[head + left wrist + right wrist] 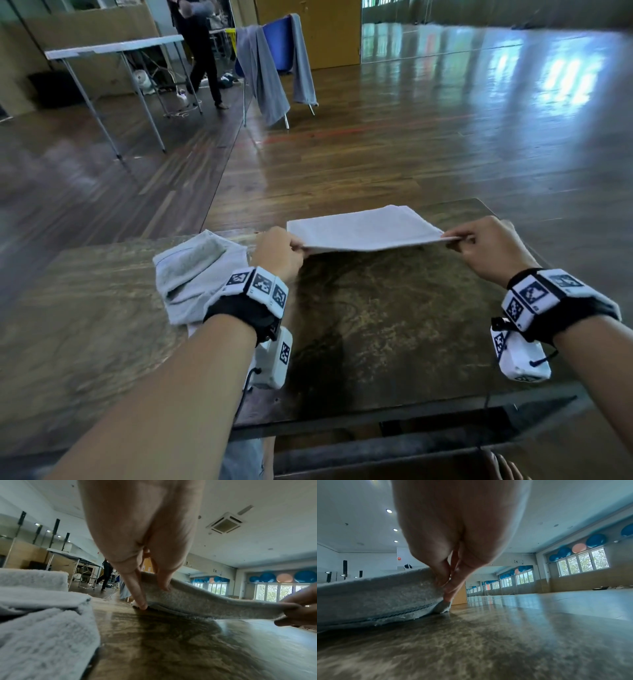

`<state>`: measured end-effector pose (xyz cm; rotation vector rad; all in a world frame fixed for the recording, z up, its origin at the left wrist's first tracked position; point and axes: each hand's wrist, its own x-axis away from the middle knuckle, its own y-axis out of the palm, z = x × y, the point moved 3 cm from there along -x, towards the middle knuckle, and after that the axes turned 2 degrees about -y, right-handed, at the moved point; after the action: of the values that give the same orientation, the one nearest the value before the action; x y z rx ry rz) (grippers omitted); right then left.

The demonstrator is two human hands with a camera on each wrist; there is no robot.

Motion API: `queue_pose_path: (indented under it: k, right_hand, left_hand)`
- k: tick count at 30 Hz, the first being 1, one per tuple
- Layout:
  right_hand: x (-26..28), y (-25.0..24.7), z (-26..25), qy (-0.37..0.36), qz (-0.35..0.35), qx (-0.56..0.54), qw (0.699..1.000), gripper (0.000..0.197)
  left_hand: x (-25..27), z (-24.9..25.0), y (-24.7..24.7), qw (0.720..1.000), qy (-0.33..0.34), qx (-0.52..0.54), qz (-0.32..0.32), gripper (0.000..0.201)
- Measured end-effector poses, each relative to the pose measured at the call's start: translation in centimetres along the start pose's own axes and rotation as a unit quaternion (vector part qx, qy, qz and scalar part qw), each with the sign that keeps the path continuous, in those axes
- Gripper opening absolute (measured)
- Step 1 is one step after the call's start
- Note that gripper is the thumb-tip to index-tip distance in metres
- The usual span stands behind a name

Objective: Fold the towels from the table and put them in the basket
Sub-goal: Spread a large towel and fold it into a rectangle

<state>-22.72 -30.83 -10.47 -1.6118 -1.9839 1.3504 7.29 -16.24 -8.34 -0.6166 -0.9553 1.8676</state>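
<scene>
White towel (364, 230) folded flat, near edge lifted off the brown table (376, 325), far part resting at the table's far side. Left hand (277, 253) pinches its near left corner, thumb and fingers (140, 596) closed on cloth. Right hand (489, 246) pinches the near right corner likewise. Second towel (195, 274) crumpled on the table just left of the left wrist. Grey cloths (270, 68) draped on a rack behind

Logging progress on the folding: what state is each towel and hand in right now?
White towel: part-folded, near edge lifted off the table.
Crumpled grey towel: unfolded, lying on the brown table.
Left hand: pinching the white towel's left corner.
Right hand: pinching its right corner.
</scene>
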Motion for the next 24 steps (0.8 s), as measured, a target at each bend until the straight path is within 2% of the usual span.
queue_pose_path:
  k: [2, 4, 7, 10, 12, 14, 15, 17, 21, 24]
  right_hand:
    - [-0.1, -0.4, -0.1, 0.012, 0.032, -0.035, 0.999, 0.025]
    - [-0.5, -0.6, -0.2, 0.042, 0.045, -0.088, 0.994, 0.023]
    - [-0.9, -0.4, -0.8, 0.058, 0.021, -0.165, 0.984, 0.027]
    - [-1.1, 0.1, -1.7, 0.019, -0.01, -0.136, 0.99, 0.024]
    - [-0.8, 0.8, -2.1, 0.003, -0.069, -0.1, 0.993, 0.018]
    - [-0.2, 1.4, -2.2, 0.01, -0.12, -0.06, 0.991, 0.014]
    - [0.1, 1.4, -2.1, 0.016, -0.119, -0.047, 0.992, 0.014]
    - [0.3, 0.8, -1.9, 0.032, -0.072, -0.049, 0.996, 0.018]
    - [-0.1, -2.2, -1.8, 0.029, 0.1, -0.055, 0.993, 0.019]
    - [-0.2, -3.7, -1.6, 0.008, 0.181, -0.072, 0.981, 0.02]
  left_hand:
    - [0.5, 0.7, -0.7, 0.998, 0.022, 0.017, 0.051, 0.02]
    - [0.7, 1.7, -2.0, 0.986, 0.073, 0.049, 0.144, 0.02]
    - [1.3, 2.8, -3.8, 0.948, 0.132, 0.057, 0.282, 0.02]
    - [1.6, 2.3, -4.7, 0.927, 0.126, 0.055, 0.348, 0.023]
    - [1.6, 1.4, -4.7, 0.932, 0.116, 0.024, 0.343, 0.021]
    - [1.5, 0.5, -4.3, 0.947, 0.117, -0.008, 0.3, 0.017]
    - [1.5, 0.1, -3.9, 0.955, 0.111, -0.023, 0.275, 0.026]
    - [1.5, -0.4, -3.3, 0.97, 0.09, -0.04, 0.224, 0.038]
    - [1.5, 0.2, -2.2, 0.981, 0.102, -0.05, 0.155, 0.018]
    - [1.5, 1.1, -1.8, 0.979, 0.131, -0.037, 0.15, 0.021]
